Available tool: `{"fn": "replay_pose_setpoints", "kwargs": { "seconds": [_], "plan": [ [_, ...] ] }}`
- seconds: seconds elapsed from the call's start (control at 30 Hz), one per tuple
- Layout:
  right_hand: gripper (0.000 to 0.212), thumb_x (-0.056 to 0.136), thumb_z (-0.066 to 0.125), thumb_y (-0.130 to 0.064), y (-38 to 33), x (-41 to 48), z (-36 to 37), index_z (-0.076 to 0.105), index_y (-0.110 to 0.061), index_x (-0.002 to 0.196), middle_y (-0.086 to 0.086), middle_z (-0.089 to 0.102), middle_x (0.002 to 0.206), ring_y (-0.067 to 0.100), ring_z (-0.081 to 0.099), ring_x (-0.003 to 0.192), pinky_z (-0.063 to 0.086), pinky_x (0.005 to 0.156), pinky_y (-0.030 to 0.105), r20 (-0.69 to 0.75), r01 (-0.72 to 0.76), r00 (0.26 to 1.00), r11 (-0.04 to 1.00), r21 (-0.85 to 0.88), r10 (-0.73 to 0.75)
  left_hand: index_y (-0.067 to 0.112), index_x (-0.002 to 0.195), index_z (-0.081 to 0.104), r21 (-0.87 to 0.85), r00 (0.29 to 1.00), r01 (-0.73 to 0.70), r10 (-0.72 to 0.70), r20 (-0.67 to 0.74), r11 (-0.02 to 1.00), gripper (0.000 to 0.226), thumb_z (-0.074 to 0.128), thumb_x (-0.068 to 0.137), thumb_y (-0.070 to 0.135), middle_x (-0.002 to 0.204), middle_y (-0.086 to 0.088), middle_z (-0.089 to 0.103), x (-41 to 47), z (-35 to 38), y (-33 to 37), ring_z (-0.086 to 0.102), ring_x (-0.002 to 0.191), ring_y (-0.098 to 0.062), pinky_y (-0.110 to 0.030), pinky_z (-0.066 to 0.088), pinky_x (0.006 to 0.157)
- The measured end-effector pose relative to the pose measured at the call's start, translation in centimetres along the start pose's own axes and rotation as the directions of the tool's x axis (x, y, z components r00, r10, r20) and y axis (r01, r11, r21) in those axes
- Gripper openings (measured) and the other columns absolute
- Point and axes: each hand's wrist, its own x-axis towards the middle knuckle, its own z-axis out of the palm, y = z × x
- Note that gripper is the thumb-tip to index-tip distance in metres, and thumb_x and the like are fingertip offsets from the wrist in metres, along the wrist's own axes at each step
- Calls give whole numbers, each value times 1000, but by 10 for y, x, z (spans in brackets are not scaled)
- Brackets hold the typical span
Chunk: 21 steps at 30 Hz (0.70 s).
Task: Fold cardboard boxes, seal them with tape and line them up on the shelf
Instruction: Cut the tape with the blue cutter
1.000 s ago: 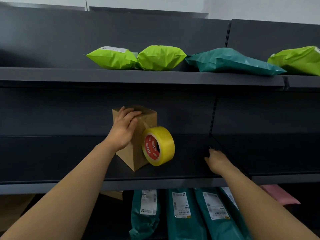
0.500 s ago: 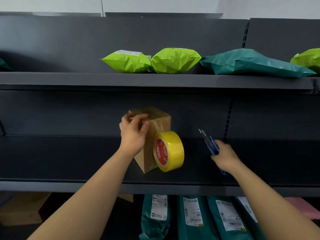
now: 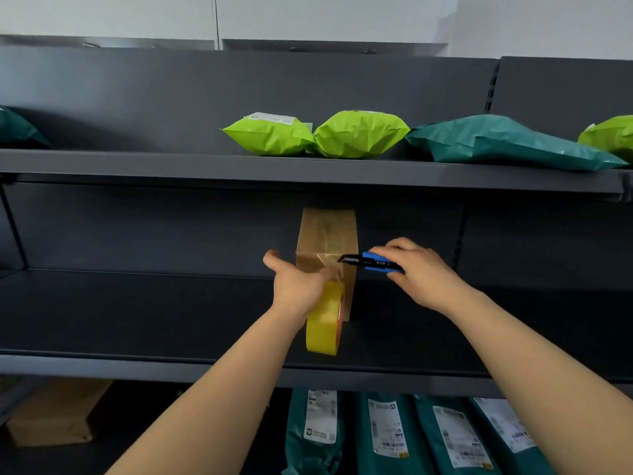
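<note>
Right hand [image 3: 421,272] has swung in from the open part of the shelf and is now right up at the cardboard box [image 3: 327,234]. It's wrapped around a blue utility knife [image 3: 373,262], and the black tip with JINGPIN printed on it is touching the clear tape strip [image 3: 330,264] on the box's front face. Left hand [image 3: 298,289] has come off the side of the box and dropped onto the yellow tape roll [image 3: 325,320]. Its fingers are curled over the top of the roll and the thumb sticks up to the left. The roll is edge-on to the camera now, so you only get a sliver of the red core, and it sits just in front of the box, low against it.

Box is standing upright on the middle shelf [image 3: 137,320], roughly centre, back toward the rear panel.

Upper shelf [image 3: 171,166] has two lime green mailer bags [image 3: 270,135] side by side and touching, then a teal mailer bag [image 3: 507,142] just to their right. Below the middle shelf there's a row of teal parcels [image 3: 318,430] with white shipping labels, plus another brown carton [image 3: 51,413] off to the lower left.
</note>
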Motion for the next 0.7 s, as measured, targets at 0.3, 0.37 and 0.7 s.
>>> {"fn": "replay_pose_setpoints", "kwargs": {
  "seconds": [0.3,0.37,0.7],
  "plan": [
    [58,98,48,-14,1,13,0,28,-34,149,-2,37,147,24,49,119,40,100,40,56,-18,998,997,-77,22,7,117,55,-124,968,226,-208,142,966,51,79,73,-2,109,-16,66,10,4,-15,67,95,-31,-44,60,73],
    [59,97,49,-13,1,13,2,30,-35,147,-4,38,147,22,48,121,41,101,40,70,4,998,999,-42,-1,6,105,63,-141,964,237,-214,158,961,31,73,78,-7,101,-16,68,12,4,-17,68,89,-28,-39,58,69],
    [93,77,79,-31,-16,14,25,22,-36,150,-1,24,146,18,44,124,45,102,35,27,-183,983,937,298,183,10,116,65,-124,961,180,-148,231,976,33,68,84,-1,109,-12,71,24,5,-14,68,100,-28,-45,55,91]
  ]
}}
